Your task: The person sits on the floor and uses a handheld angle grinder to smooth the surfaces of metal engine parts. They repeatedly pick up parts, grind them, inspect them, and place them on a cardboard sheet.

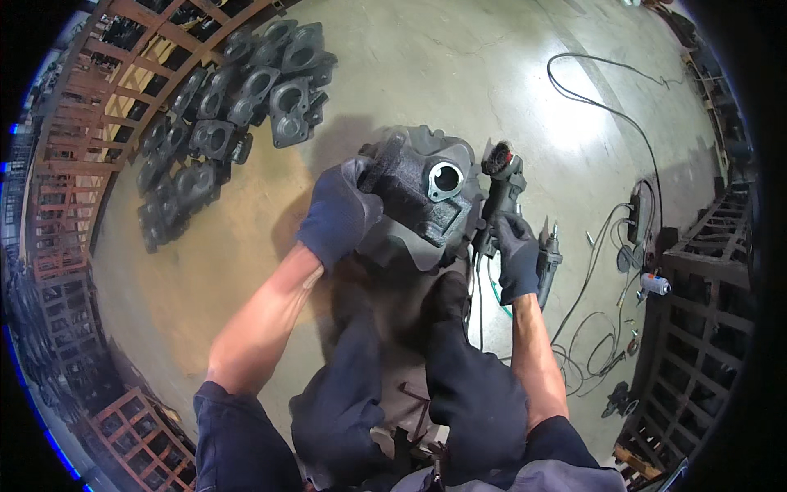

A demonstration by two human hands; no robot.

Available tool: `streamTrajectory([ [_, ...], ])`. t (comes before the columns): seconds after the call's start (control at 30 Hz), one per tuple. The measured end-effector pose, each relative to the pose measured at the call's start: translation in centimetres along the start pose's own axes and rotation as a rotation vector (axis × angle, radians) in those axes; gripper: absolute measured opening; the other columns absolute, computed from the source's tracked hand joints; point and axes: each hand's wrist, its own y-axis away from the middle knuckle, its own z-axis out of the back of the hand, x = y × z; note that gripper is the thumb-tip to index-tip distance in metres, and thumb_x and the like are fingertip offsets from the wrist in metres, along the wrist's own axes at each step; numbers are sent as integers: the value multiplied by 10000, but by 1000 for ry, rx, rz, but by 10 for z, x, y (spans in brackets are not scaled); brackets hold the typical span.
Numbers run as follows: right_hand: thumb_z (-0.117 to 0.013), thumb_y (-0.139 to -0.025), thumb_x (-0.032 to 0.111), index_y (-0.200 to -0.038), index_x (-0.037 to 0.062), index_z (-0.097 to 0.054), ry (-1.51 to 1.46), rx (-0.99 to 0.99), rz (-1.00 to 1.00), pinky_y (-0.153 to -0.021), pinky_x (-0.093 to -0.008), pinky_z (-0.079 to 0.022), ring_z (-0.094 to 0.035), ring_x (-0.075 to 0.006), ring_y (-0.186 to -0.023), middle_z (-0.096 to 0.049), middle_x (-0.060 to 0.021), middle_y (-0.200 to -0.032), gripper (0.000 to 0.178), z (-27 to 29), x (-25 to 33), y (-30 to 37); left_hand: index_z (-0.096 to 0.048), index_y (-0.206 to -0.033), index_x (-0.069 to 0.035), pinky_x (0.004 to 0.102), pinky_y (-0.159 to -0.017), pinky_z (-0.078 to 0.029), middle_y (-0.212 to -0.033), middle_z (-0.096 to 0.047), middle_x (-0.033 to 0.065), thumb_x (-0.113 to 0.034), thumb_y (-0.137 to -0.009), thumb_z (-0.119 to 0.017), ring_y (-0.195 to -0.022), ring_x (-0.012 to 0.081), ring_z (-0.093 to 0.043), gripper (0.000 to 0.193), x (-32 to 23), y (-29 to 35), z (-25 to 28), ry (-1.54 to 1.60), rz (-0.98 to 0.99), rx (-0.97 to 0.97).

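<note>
Wearing a dark glove, my left hand (338,205) is closed on the left edge of a black cast-metal housing (393,193). The housing has a bright machined ring around a round hole, and it is tilted on top of a larger dark casting (393,246). To its right is a dark angle grinder (502,193) with a round wire brush (497,156) at its far end. My right hand (517,254), also gloved, has its fingers curled against the grinder's near part. A second dark power tool (549,258) stands just right of that hand.
Several black castings (217,123) are grouped on the floor at the far left, beside rusty metal crates (70,164). Cables and hoses (602,344) lie looped on the right. A spray can (655,284) is by the dark crate (697,320) there.
</note>
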Motion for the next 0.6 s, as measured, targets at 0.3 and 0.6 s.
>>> streamTrajectory([
  [0.3, -663, -988, 201, -1154, -10, -692, -79, 308, 51, -787, -265, -516, -628, -102, -885, -709, -38, -986, 269, -10, 19, 31, -697, -1062, 25, 326, -793, -523, -916, -723, 142, 15, -728, -619, -866, 226, -673, 343, 52, -10, -27, -94, 47, 92],
  [0.6, -701, -936, 281, -1203, -33, -663, 284, -6, 134, -869, -349, -518, -687, -243, -974, -733, -175, -1074, 414, 30, -51, -31, -684, -981, 29, 372, -709, -512, -801, -686, 171, -12, -741, -622, -722, 222, -606, 251, 64, -71, -9, -371, -141, 263],
])
